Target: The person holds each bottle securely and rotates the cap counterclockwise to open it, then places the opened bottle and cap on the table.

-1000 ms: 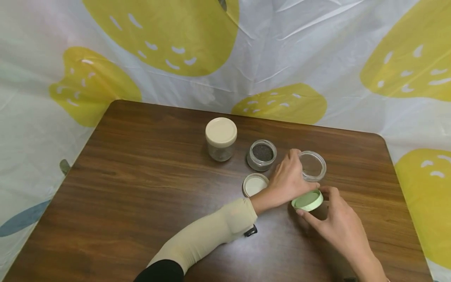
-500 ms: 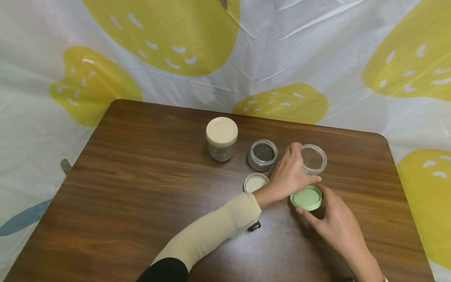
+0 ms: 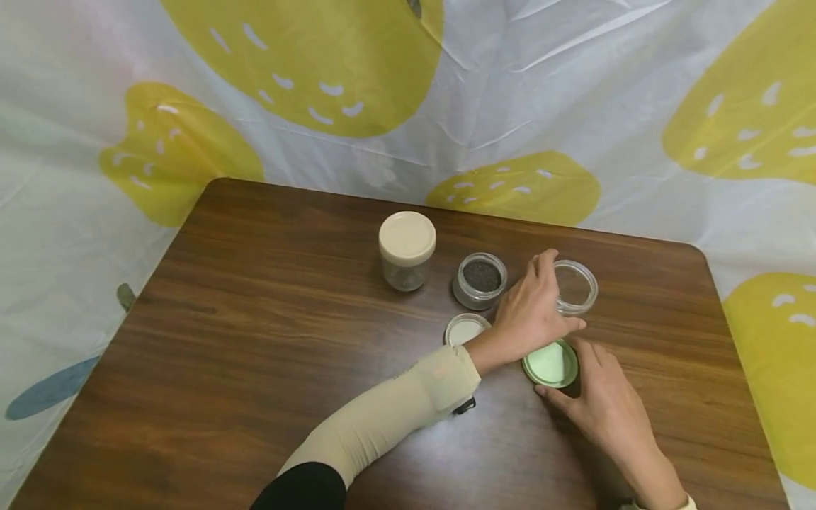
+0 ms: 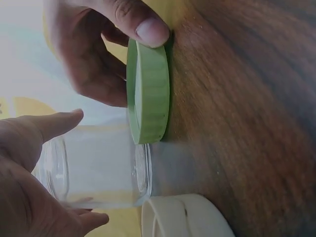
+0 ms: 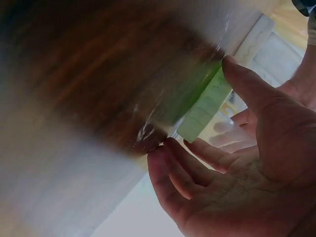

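My left hand [image 3: 525, 308] is beside a clear jar without a lid [image 3: 575, 287], fingers spread and its thumb apart from the glass in the left wrist view. The jar stands upright on the table; its near side is partly behind my hand. A green screw lid [image 3: 550, 363] lies on the table, hollow side up. My right hand [image 3: 608, 404] pinches the lid by its rim, thumb on the near edge and fingers on the far edge. The thumb touches the green rim in the right wrist view. Under my left wrist, a cream lid [image 3: 467, 329] is partly covered.
An open glass jar [image 3: 479, 282] of dark grains stands left of my left hand. Farther left is a taller jar with a cream lid [image 3: 406, 248]. Behind the wooden table [image 3: 255, 319] hangs a lemon-patterned curtain [image 3: 357, 163].
The green lid has gone from tilted to flat on the table within my right hand. The clear jar shifted slightly back, and my left hand's fingers have spread and lifted from it.
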